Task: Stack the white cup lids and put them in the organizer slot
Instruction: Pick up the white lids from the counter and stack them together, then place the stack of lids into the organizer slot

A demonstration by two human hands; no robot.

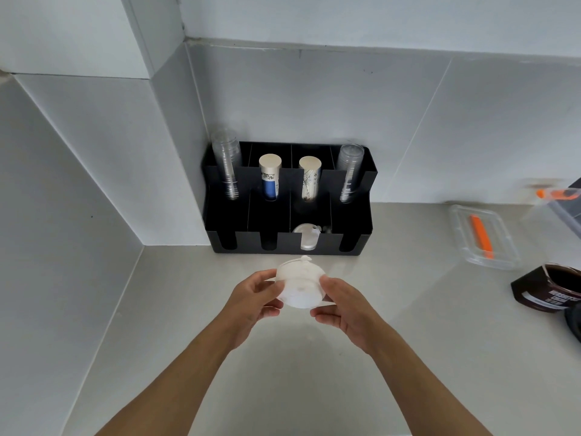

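Observation:
A stack of white cup lids (300, 283) is held above the counter, just in front of the black organizer (286, 243). My left hand (254, 302) grips the stack's left side and my right hand (341, 305) grips its right side. More white lids (306, 236) lie in the organizer's third front slot from the left. The other front slots look dark, and their contents cannot be made out.
The organizer's back row holds clear cup stacks (226, 166) (349, 171) and two paper cup stacks (269, 177) (309, 177). On the right are a clear container with an orange tool (482, 236) and a dark brown jar (548, 289). Tiled walls close the corner.

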